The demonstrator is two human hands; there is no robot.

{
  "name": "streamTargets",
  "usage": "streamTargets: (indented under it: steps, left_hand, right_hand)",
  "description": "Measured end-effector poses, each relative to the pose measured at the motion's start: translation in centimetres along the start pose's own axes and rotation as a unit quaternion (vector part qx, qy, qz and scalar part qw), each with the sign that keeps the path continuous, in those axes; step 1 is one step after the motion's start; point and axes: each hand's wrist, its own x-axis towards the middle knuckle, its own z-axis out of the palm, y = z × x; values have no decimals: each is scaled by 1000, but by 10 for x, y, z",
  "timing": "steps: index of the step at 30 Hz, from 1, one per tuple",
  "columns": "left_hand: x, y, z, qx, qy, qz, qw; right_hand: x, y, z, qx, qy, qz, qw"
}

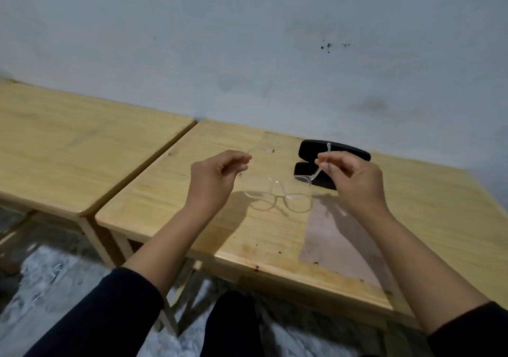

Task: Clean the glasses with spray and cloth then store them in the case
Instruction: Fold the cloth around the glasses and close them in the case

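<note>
Both hands hold the clear glasses (277,191) by their arms, left hand (217,175) and right hand (349,175) pinching; the open black case (332,150) lies just behind the right hand, long side running left to right.

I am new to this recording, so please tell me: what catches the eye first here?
Two hands, left hand and right hand, hold clear glasses by the temples above a wooden table. Just behind the glasses an open black case lies on the table.

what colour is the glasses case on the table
Black: the case lies open behind the hands, seen in the head view.
</note>
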Motion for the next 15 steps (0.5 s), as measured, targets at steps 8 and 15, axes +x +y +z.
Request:
streamTargets:
  steps: [8,15]
  left_hand:
    - [-10,38,81,-85,-103,-51,990]
    - [-20,44,107,-75,-149,-52,985]
  right_hand:
    - [-30,21,-86,-76,78,68,992]
    - [-58,32,-104,-76,103,126,984]
